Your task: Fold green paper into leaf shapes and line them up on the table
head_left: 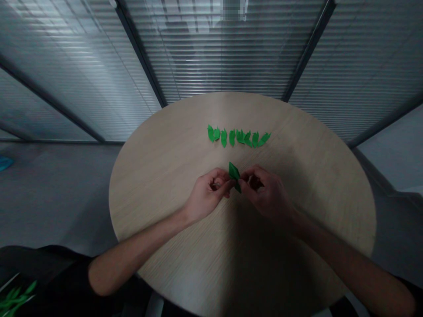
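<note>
The left hand (205, 196) and right hand (268, 192) hold one green leaf-shaped piece (233, 170), each grip pinched narrow upon it.

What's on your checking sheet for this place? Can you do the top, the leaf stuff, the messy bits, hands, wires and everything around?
Surface: rounded, wood-coloured table.
Job's things: one green leaf; beyond it, a row of leaves lying on the table.
Clutter: a blue thing on the floor, at the left edge, too cut off to name; more green leaves in the bottom left corner.
Hands: left hand and right hand both pinch the green leaf.
Cables: nothing seen.
Surroundings: blinds beyond the table.
</note>
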### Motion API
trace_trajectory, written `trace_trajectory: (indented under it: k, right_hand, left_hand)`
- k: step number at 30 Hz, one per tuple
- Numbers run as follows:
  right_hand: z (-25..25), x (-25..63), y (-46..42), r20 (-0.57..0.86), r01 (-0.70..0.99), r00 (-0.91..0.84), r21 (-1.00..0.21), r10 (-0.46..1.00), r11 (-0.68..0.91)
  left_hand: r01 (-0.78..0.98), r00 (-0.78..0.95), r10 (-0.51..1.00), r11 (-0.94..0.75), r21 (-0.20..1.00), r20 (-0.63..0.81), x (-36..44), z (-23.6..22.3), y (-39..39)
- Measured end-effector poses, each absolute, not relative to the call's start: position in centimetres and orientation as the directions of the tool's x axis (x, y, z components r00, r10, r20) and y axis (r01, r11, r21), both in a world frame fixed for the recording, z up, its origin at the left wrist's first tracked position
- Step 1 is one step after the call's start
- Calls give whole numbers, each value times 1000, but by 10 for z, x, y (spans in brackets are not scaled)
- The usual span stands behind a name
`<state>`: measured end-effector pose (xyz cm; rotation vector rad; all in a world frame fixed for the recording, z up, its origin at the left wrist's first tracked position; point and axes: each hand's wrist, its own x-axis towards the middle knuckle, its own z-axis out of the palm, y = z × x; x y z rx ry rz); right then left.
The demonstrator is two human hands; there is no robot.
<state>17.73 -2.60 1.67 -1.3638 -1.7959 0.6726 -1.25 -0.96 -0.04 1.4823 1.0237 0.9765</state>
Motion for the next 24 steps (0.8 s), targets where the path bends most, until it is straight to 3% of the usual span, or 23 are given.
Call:
trace_trajectory:
  k: [7, 17, 24]
  right_hand:
    - [17, 176, -28, 260, 577, -126, -766, 957, 284]
    - [7, 173, -33, 459, 713, -189, -544, 868, 442]
    - [12, 175, -29, 408, 659, -157, -635, 899, 403]
  left_hand:
    - [126, 308, 949, -111, 986, 68, -13, -3, -11]
    - [310, 265, 942, -287, 906, 207, -11, -3, -16]
    - [327, 254, 929, -345, 880, 269, -12, -4, -16]
